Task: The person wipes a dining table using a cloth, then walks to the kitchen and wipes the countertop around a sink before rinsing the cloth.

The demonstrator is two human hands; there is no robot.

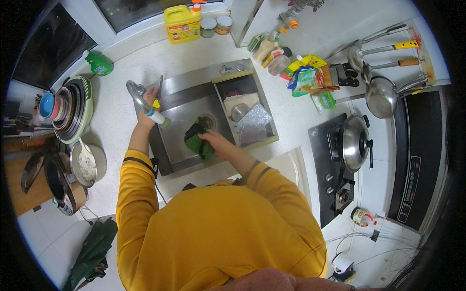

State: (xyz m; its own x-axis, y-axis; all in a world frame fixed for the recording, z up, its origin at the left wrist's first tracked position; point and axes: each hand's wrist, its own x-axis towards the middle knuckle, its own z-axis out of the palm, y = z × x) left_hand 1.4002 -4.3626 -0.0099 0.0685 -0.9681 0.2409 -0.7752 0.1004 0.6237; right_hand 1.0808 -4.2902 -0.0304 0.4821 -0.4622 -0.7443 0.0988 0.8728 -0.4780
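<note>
My right hand [217, 143] grips a wet-looking green and black cloth [198, 140] over the basin of the stainless steel sink [174, 142], just below the drain [207, 122]. My left hand [148, 105] is at the sink's left edge, partly behind the curved metal faucet [136, 95]; its fingers reach up beside the faucet's upright lever [160, 85]. Whether it grips the faucet cannot be told. The faucet's spout ends in a white and green nozzle [158, 118]. In the sink's right compartment lie a beige cloth [251, 100], a round metal item [240, 112] and a silvery cloth [256, 118].
Left of the sink stand stacked basins [82, 109] and a pot with white food [100, 165]. A yellow jug [182, 25] and a green bottle [100, 64] stand by the windows. Seasoning bags [305, 78] and a gas stove [320, 160] with a lidded wok [351, 142] are at right.
</note>
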